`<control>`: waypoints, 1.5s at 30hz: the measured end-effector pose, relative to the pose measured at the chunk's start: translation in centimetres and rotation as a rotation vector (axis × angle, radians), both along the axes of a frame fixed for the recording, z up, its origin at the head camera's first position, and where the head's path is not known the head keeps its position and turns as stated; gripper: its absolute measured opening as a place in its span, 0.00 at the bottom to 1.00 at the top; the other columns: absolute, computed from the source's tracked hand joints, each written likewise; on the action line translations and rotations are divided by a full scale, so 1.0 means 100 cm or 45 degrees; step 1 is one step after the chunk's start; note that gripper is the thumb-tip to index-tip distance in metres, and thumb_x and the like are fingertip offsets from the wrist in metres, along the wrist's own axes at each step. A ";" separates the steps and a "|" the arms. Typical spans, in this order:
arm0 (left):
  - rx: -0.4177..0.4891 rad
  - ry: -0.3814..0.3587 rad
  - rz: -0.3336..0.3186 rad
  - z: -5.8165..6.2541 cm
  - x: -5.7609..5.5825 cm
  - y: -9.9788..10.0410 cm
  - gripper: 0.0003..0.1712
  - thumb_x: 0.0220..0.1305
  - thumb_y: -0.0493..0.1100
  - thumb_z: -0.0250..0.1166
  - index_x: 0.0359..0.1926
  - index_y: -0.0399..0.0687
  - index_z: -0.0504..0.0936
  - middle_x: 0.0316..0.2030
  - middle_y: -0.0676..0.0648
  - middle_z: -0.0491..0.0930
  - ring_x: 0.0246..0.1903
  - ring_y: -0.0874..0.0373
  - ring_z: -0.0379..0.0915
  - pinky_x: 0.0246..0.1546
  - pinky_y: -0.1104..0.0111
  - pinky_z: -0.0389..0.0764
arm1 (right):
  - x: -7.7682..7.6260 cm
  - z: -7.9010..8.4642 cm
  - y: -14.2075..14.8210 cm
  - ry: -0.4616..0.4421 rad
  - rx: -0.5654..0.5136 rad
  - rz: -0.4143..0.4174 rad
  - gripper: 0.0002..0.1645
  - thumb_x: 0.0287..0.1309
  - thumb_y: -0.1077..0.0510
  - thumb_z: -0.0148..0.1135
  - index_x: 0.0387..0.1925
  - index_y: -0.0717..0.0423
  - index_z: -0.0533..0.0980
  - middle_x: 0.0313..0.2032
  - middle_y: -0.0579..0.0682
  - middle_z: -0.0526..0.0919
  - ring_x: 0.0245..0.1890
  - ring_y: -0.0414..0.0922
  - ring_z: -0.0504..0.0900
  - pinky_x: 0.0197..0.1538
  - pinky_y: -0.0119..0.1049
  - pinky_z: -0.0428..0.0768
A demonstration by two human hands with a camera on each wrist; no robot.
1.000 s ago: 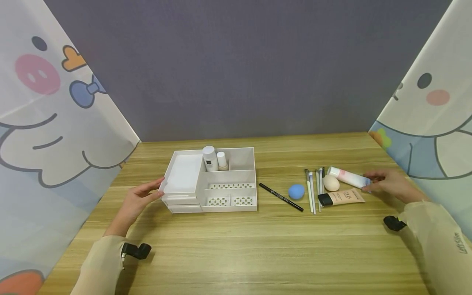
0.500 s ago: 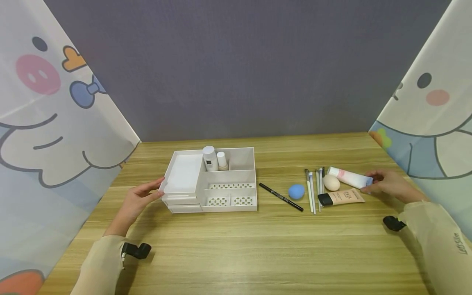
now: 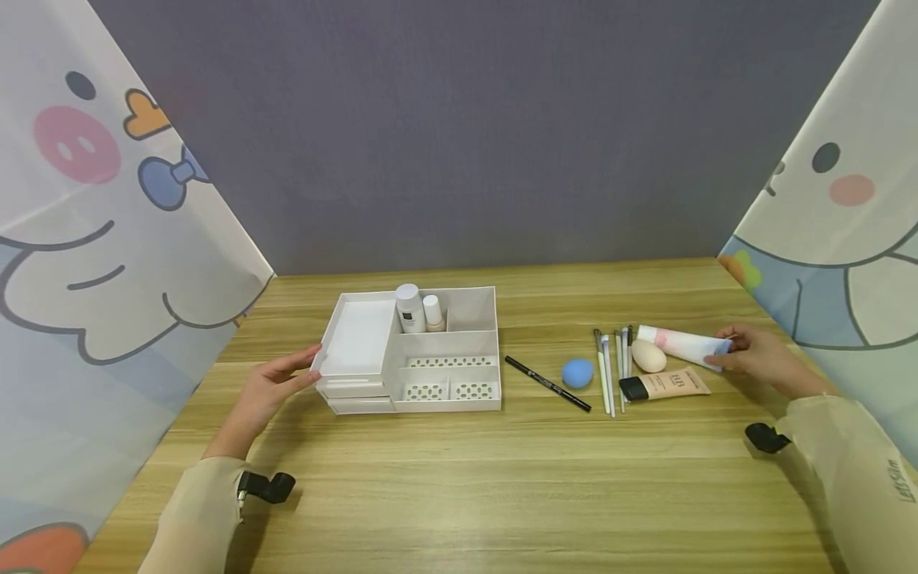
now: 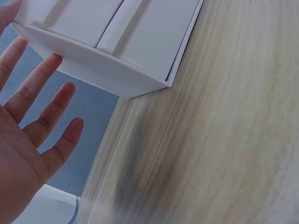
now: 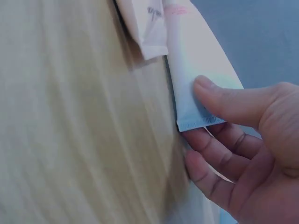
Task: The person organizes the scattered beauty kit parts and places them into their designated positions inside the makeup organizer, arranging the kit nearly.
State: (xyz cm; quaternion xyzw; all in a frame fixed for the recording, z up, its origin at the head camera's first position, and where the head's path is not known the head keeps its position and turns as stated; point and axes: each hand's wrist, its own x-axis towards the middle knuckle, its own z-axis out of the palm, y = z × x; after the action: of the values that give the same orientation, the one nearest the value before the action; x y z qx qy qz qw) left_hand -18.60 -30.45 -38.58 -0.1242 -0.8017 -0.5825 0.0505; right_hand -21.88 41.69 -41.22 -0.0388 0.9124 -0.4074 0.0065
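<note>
At the right of the head view, my right hand [image 3: 763, 359] pinches the crimped end of a white, pink and pale blue squeeze tube [image 3: 681, 347]. Its thumb [image 5: 217, 95] lies on top, with fingers underneath. A beige egg-shaped makeup sponge [image 3: 649, 356] sits against this tube. Just in front lies a BB cream tube [image 3: 670, 384] with a black cap. My left hand [image 3: 268, 395], fingers spread, touches the left side of a white cosmetics organizer [image 3: 448, 343]. In the left wrist view, the fingertips [image 4: 55, 60] reach the organizer's side wall, near its drawers [image 4: 149, 37].
A white bottle [image 3: 410, 309] and a smaller white-capped bottle [image 3: 433, 313] stand in the organizer's back compartment. On the wooden table [image 3: 502, 494] lie a black pen [image 3: 547, 383], a blue sponge [image 3: 577, 373] and several makeup brushes [image 3: 608, 375]. A grey panel [image 3: 466, 143] rises behind.
The squeeze tube has shifted slightly to the right, with my right thumb now further over its end. The beige sponge beside it has moved a little. My left hand stays at the organizer.
</note>
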 end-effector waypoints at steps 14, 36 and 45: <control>0.012 -0.007 0.010 0.001 0.001 0.001 0.24 0.65 0.31 0.67 0.62 0.44 0.80 0.50 0.70 0.80 0.48 0.73 0.75 0.45 0.81 0.76 | -0.003 0.016 -0.007 0.099 -0.167 -0.062 0.26 0.59 0.71 0.66 0.51 0.80 0.63 0.34 0.54 0.74 0.28 0.33 0.77 0.31 0.35 0.85; -0.003 -0.007 0.010 0.000 0.002 0.001 0.24 0.65 0.34 0.67 0.62 0.47 0.80 0.50 0.71 0.80 0.48 0.74 0.75 0.45 0.81 0.76 | -0.020 0.044 -0.041 0.397 -0.537 -0.261 0.23 0.59 0.75 0.63 0.35 0.39 0.81 0.28 0.33 0.82 0.25 0.29 0.82 0.31 0.25 0.82; 0.060 0.007 -0.007 -0.001 0.002 0.002 0.24 0.65 0.29 0.66 0.62 0.45 0.81 0.48 0.67 0.82 0.47 0.72 0.77 0.44 0.80 0.77 | -0.033 0.055 -0.054 0.505 -0.448 -0.281 0.10 0.60 0.74 0.62 0.44 0.69 0.80 0.32 0.30 0.78 0.27 0.25 0.80 0.31 0.21 0.81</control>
State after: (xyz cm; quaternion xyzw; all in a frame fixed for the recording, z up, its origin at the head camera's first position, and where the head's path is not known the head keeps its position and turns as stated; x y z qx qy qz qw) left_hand -18.37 -30.22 -38.65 -0.1267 -0.7872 -0.6010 0.0542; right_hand -25.20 36.29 -35.70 -0.0186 0.8098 -0.5423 -0.2234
